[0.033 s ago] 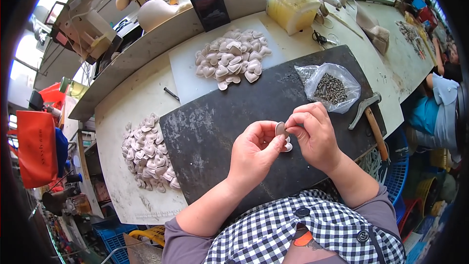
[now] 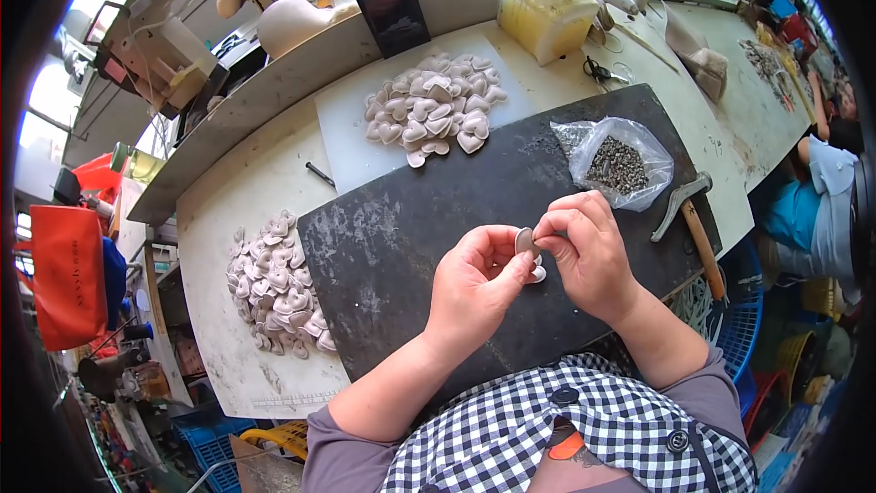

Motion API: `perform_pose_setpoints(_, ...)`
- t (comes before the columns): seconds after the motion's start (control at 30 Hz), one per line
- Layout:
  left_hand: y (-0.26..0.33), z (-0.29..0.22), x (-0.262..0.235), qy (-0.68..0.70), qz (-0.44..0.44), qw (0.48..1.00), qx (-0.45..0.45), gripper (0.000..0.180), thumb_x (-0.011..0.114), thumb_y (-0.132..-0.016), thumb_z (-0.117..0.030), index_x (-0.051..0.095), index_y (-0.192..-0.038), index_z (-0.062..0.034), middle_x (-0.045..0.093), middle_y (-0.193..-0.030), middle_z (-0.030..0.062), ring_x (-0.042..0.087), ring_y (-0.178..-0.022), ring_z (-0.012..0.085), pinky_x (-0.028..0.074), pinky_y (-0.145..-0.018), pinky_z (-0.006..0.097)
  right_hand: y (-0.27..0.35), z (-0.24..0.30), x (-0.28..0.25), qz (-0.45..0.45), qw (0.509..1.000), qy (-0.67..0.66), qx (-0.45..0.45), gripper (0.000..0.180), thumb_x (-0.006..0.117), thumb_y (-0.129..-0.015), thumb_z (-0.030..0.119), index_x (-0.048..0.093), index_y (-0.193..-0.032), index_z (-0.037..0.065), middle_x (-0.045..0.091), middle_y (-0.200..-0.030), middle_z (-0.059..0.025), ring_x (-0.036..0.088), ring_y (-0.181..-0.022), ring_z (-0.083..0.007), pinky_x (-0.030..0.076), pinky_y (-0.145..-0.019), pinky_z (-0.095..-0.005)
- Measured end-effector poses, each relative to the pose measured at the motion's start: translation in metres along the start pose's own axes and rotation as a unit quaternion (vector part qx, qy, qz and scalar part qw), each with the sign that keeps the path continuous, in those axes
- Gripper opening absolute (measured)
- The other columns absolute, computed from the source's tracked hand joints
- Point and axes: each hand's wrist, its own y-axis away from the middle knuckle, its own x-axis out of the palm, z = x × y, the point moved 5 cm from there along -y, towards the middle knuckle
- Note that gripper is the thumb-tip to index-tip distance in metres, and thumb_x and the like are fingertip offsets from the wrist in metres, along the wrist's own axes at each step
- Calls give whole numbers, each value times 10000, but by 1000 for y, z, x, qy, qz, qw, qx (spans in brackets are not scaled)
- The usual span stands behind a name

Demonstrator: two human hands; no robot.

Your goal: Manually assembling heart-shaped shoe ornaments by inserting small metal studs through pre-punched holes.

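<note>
Over the black board (image 2: 392, 256), my left hand (image 2: 474, 288) is closed on a pale heart-shaped piece (image 2: 524, 240), its face turned toward my right hand. Another pale piece (image 2: 538, 273) shows below it, by the left fingers. My right hand (image 2: 589, 260) pinches at the edge of the upper piece; whatever is between its fingertips is too small to make out. Beyond the hands lies a heap of padded beige hearts (image 2: 433, 110) on a white sheet (image 2: 342, 141). A second heap of hearts (image 2: 274, 288) lies left of the board.
An open plastic bag of small metal studs (image 2: 619, 167) rests on the board's far right, with a wooden-handled hammer (image 2: 698, 242) near it. Farther back are a phone (image 2: 391, 14), a container of yellowish glue (image 2: 547, 23) and scissors (image 2: 598, 71). A co-worker (image 2: 826, 192) sits at right.
</note>
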Motion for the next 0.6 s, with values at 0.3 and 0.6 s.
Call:
perform_pose_setpoints(0.3, 10, 0, 0, -46, -3, 999, 15, 163, 673, -963, -82, 635, -1088, 15, 694, -956, 54, 657, -822, 92, 552, -742, 241, 13, 5, -2, 13, 966, -213, 147, 170, 691, -848, -38, 607, -978, 32, 639, -915, -78, 622, -839, -216, 510, -768, -339)
perform_pose_setpoints(0.6, 22, 2, 0, -89, -1, 994, 60, 155, 659, -964, -50, 626, -1098, 21, 698, -983, 65, 677, -867, 104, 559, -784, 243, 17, 14, -2, 37, 981, -153, 110, 203, 703, -839, -53, 595, -991, 27, 650, -865, -103, 652, -771, -249, 529, -706, -323)
